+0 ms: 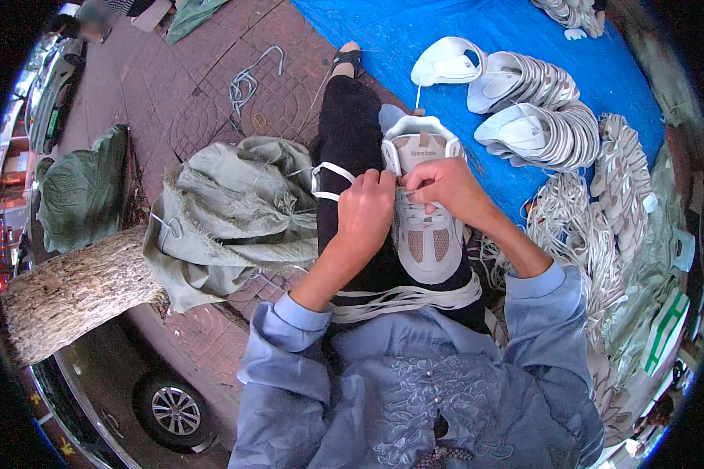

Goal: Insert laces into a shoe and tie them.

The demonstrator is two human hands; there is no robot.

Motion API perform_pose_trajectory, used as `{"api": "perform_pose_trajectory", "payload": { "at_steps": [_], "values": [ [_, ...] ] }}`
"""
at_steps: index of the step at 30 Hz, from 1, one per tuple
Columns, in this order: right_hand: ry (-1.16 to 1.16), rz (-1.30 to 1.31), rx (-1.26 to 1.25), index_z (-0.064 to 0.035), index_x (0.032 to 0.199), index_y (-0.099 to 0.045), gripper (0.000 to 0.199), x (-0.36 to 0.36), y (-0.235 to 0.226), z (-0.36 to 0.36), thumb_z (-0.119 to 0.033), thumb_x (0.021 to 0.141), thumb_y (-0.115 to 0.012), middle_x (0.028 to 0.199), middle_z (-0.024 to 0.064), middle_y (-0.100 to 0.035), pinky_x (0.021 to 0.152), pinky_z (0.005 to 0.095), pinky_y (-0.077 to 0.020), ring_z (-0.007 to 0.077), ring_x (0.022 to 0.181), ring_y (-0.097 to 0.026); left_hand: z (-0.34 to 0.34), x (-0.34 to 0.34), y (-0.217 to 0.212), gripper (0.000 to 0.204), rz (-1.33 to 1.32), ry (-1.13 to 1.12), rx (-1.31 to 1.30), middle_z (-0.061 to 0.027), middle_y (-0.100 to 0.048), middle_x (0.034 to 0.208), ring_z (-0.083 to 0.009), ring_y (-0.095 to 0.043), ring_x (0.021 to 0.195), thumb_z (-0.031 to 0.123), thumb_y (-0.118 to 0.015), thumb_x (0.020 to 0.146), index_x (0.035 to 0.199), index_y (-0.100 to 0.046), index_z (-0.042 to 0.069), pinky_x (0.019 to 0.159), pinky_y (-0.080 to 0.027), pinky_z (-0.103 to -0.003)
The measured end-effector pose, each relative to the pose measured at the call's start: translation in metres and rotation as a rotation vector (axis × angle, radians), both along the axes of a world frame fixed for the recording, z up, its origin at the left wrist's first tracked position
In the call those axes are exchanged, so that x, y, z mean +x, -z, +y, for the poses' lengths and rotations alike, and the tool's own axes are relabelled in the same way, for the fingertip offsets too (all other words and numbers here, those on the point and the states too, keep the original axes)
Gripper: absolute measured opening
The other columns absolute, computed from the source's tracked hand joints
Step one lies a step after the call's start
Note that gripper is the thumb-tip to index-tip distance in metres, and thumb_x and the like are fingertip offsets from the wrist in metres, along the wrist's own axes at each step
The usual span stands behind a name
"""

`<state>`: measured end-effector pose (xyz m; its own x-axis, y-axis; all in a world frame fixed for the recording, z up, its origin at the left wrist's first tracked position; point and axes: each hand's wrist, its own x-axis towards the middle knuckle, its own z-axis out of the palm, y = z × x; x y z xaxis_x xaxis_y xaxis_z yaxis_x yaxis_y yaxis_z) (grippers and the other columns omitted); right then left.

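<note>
A white and beige shoe upper (424, 254) lies along my lap, its toe toward me and its tongue and collar away. My left hand (365, 205) is closed in a pinch at the left eyelet edge, with a white shoelace (333, 173) looping out on its left. Close by, my right hand (448, 187) is also closed, thumb and forefinger pressed together over the lacing area. The lace end between those fingers is too small to make out. More white laces (407, 303) lie in a bundle across my lap below the toe.
Stacked shoe uppers (544, 134) rest on a blue tarp (383, 31) at the far right. Tangled white laces (567, 223) lie nearer, beside another row of uppers (624, 184). Left are a grey-green cloth sack (235, 207), a tree trunk (82, 289) and a parked car's wheel (174, 410).
</note>
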<state>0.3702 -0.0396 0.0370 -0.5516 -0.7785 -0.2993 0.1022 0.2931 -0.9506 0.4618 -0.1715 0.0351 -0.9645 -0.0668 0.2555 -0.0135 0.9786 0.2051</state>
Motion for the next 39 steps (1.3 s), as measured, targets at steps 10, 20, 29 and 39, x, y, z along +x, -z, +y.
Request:
{"api": "perform_pose_trajectory", "payload": {
  "at_steps": [10,20,29,39],
  "values": [
    [0.020,-0.005,-0.011,0.0008,0.069,-0.058,0.005,0.001,0.000,0.001,0.000,0.063,-0.058,0.058,0.0038,-0.056,0.043,0.0224,-0.0413,0.0082,0.045,-0.052,-0.006,-0.002,0.005,0.007,0.009,-0.014,0.471,-0.0134,-0.054,0.066,-0.0297,-0.055,0.059,0.001,-0.053,0.070,0.077,-0.052,0.005,0.050,-0.044,-0.036],
    [0.018,0.115,-0.125,0.0000,0.068,-0.060,0.008,0.000,0.006,0.013,-0.002,0.061,-0.058,0.059,0.0043,-0.058,0.044,0.0201,-0.0390,0.0078,0.046,-0.052,-0.001,-0.016,-0.010,0.012,-0.099,0.332,-0.441,-0.0045,-0.051,0.061,-0.0144,-0.052,0.054,0.013,-0.052,0.065,0.074,-0.051,0.005,0.042,-0.042,-0.024],
    [0.304,-0.202,-0.107,0.0026,0.074,-0.061,0.008,-0.021,0.002,0.062,-0.002,0.069,-0.059,0.063,0.0057,-0.058,0.042,0.0186,-0.0372,0.0079,0.047,-0.051,-0.028,-0.040,-0.037,0.010,-0.889,0.108,0.680,-0.0087,-0.054,0.058,-0.0149,-0.058,0.052,0.008,-0.045,0.075,0.079,-0.051,0.000,0.042,-0.045,-0.026],
    [0.069,1.002,-0.240,-0.0050,0.066,-0.055,0.009,0.019,0.028,0.058,-0.013,0.062,-0.057,0.078,0.0045,-0.053,0.074,0.0299,-0.0399,0.0172,0.081,-0.052,-0.011,-0.038,-0.030,0.012,0.031,0.472,-0.087,-0.0074,-0.052,0.064,-0.0244,-0.053,0.057,0.012,-0.059,0.067,0.072,-0.054,0.002,0.050,-0.040,-0.039]
  ]
}}
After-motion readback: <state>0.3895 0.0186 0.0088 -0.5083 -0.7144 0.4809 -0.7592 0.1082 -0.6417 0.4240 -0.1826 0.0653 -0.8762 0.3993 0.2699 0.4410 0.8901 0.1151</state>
